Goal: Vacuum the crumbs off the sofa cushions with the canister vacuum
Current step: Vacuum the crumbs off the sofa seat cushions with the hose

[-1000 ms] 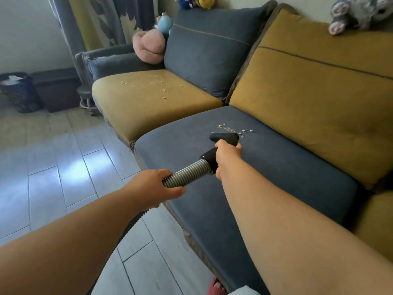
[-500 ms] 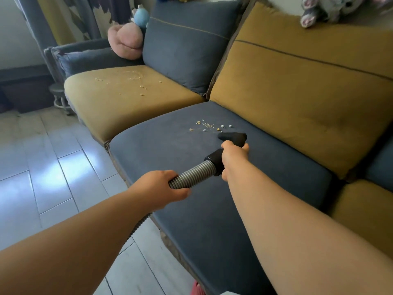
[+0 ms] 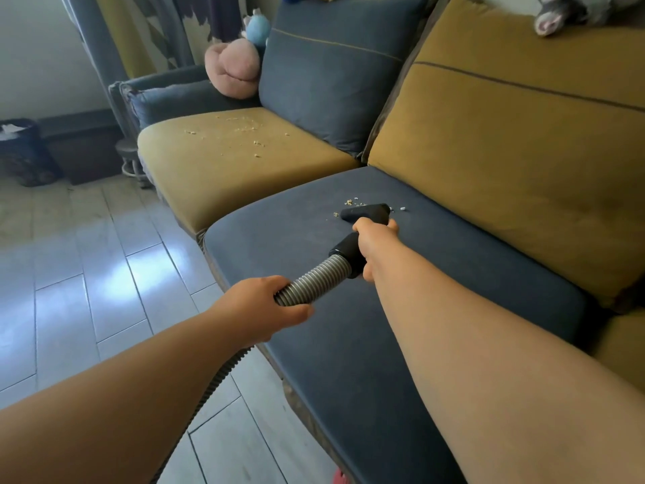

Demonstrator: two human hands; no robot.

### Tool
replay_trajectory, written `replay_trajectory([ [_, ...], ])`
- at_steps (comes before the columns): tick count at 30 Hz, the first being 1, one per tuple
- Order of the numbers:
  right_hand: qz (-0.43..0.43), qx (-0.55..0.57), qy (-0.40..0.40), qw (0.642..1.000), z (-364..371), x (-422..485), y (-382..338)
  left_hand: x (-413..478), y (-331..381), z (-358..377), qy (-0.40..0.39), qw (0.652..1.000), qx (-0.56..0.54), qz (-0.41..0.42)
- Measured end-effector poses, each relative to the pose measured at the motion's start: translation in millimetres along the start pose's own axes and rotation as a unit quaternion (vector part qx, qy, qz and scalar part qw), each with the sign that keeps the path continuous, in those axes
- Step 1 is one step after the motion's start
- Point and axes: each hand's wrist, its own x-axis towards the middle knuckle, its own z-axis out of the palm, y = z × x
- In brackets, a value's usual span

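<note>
My right hand [image 3: 375, 244] grips the black handle of the vacuum just behind its black nozzle [image 3: 366, 213]. The nozzle lies on the grey seat cushion [image 3: 436, 274], its front edge among a small patch of crumbs [image 3: 349, 202]. My left hand [image 3: 265, 305] holds the ribbed grey hose [image 3: 314, 277] a short way back; the hose drops to the floor under my left arm. More crumbs [image 3: 244, 134] are scattered on the mustard seat cushion [image 3: 227, 169] to the left. The canister is out of view.
Grey and mustard back cushions [image 3: 506, 134] stand behind the seats. A pink plush toy [image 3: 232, 69] leans in the far corner and a grey plush [image 3: 558, 12] sits on the sofa's top. A dark bin [image 3: 17, 151] and a small stool [image 3: 131, 158] stand on the tiled floor.
The nozzle has slid forward on the grey cushion into the crumb patch, covering part of it. Both hands keep their hold. My head has turned back to the left.
</note>
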Motion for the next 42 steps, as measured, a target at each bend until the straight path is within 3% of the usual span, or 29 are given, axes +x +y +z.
replay_trajectory([
  [6, 0.007, -0.025, -0.027, 0.999, 19, -11, 0, -13, -14, -8, 0.01, 1.0, -0.01, -0.004],
  [17, -0.006, -0.013, 0.025, 1.0, -8, -19, 9, -18, 0, 8, -0.023, 0.999, -0.002, 0.022],
  [28, 0.02, -0.045, -0.035, 0.998, 24, -33, 17, -41, -26, -13, -0.007, 1.0, 0.0, 0.005],
  [37, 0.012, 0.001, 0.049, 0.999, -16, -55, 25, -53, 2, -3, -0.025, 0.998, 0.046, 0.037],
  [42, 0.006, -0.017, 0.024, 1.0, -19, -65, 33, -69, 0, -4, -0.021, 0.998, 0.057, 0.034],
])
